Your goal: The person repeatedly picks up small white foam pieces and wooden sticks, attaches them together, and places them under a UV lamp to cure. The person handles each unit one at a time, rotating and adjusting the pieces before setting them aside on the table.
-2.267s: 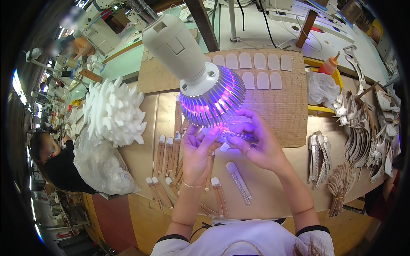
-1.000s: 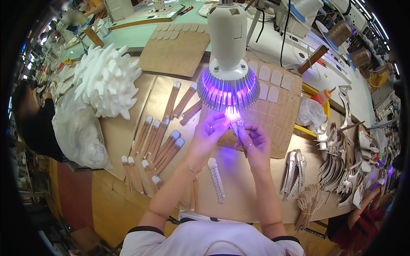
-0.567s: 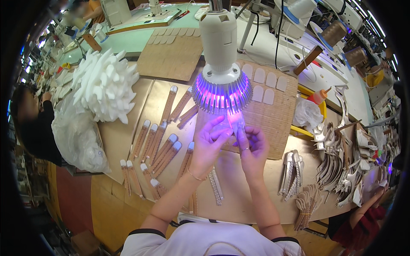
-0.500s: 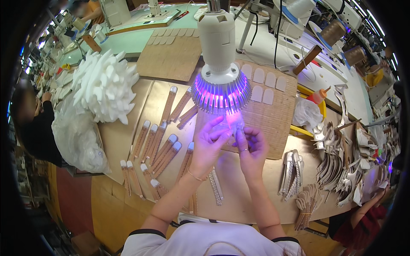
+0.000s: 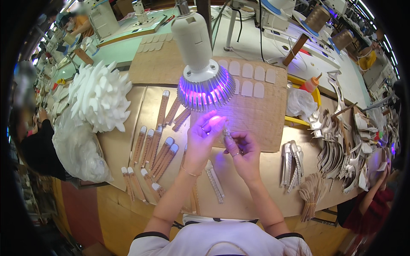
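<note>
Just below the purple-lit lamp [image 5: 206, 87], my left hand [image 5: 201, 141] and my right hand [image 5: 242, 151] meet with fingers pinched. Between their fingertips is a narrow silvery piece [image 5: 226, 133], mostly hidden by the fingers; its exact kind cannot be made out. Purple light glows brightly on my left thumb and fingertips. A pale braided strap [image 5: 215, 182] lies on the table beneath my hands. Left of my left forearm lie several brown straps [image 5: 163, 158] with whitish rounded ends. Rounded white tabs [image 5: 247, 71] sit in rows on a cardboard sheet [image 5: 260, 121] beyond my hands.
A heap of white foam-like pieces [image 5: 99, 98] rests on a plastic bag [image 5: 77, 147] at left. Silvery braided straps [image 5: 292, 164], a bundle of tan strips [image 5: 314, 194] and a yellow bin [image 5: 317, 99] are at right. Sewing machines and thread cones [image 5: 315, 20] stand behind.
The whole view has shifted a little, with the lamp now further left. My hands have turned slightly, and the silvery piece between them shows lower, beside my left thumb.
</note>
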Demonstrator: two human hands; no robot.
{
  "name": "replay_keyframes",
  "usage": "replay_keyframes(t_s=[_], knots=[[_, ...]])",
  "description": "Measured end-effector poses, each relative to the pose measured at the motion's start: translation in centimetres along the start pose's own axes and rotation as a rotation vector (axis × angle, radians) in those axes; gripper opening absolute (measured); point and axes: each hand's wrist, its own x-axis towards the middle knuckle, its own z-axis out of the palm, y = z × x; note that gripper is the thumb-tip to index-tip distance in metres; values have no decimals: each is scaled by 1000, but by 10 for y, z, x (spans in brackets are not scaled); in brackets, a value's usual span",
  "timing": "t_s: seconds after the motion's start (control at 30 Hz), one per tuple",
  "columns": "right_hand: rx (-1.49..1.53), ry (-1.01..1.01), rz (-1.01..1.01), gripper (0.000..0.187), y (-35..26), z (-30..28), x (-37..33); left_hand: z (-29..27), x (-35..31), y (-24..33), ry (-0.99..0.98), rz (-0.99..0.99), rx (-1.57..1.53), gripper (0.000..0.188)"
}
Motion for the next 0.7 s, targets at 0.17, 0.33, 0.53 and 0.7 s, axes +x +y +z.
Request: replay_keyframes(t_s=[0.17, 0.33, 0.53, 0.7], knots=[[-107, 17, 36, 19, 6, -7, -13, -2, -4, -9, -75, -33, 88, 35], [-182, -7, -42, 18, 10, -27, -33, 5, -18, -17, -129, -123, 58, 41], [50, 257, 68, 17, -10, -27, -53, 13, -28, -26, -227, -67, 25, 46], [89, 245, -29, 19, -13, -29, -42, 8, -28, -21, -232, -160, 8, 36]])
